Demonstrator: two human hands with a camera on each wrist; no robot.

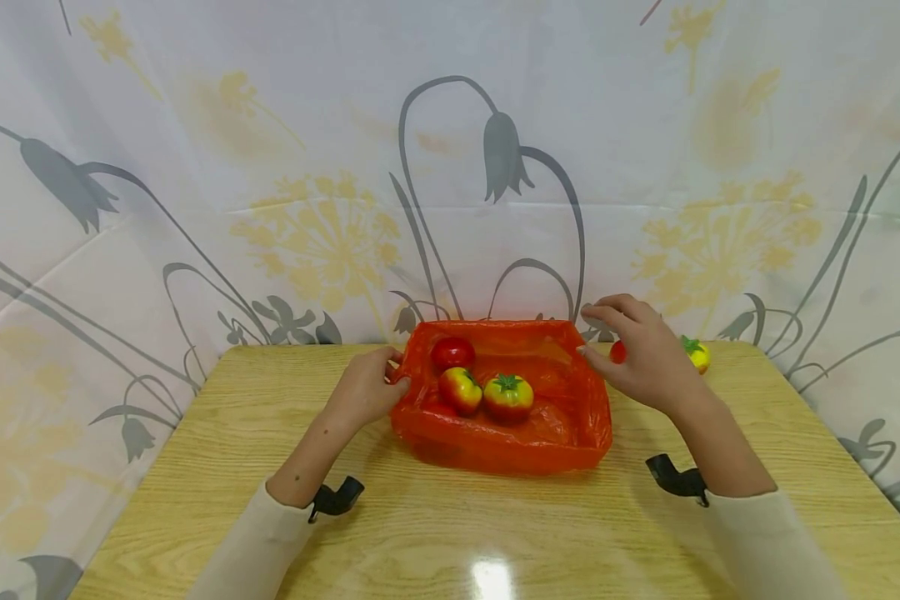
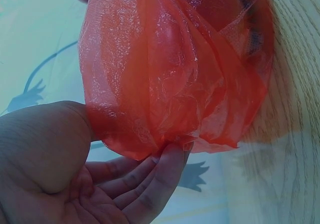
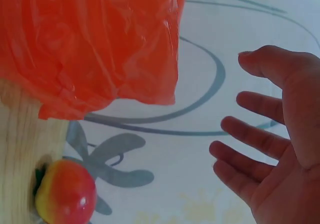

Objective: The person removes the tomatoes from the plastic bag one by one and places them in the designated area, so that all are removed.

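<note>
A translucent red plastic bag (image 1: 495, 450) stands on the table with its mouth spread wide. Inside it lie a red tomato (image 1: 453, 353) and two yellow-and-red tomatoes, one at the left (image 1: 461, 392) and one with a green calyx (image 1: 507, 398). My left hand (image 1: 366, 390) pinches the bag's left edge; in the left wrist view its thumb is partly behind the plastic (image 2: 165, 74). My right hand (image 1: 641, 354) is beside the bag's right rim, fingers spread. In the right wrist view this hand (image 3: 270, 124) is apart from the bag (image 3: 100, 44), holding nothing.
Behind my right hand, a yellow-and-red tomato (image 1: 697, 355) and a red round thing (image 1: 618, 352), mostly hidden, sit near the table's back edge. A flower-printed cloth (image 1: 450, 167) hangs behind the wooden table (image 1: 420, 533). Black mounts (image 1: 337, 497) are at both wrists.
</note>
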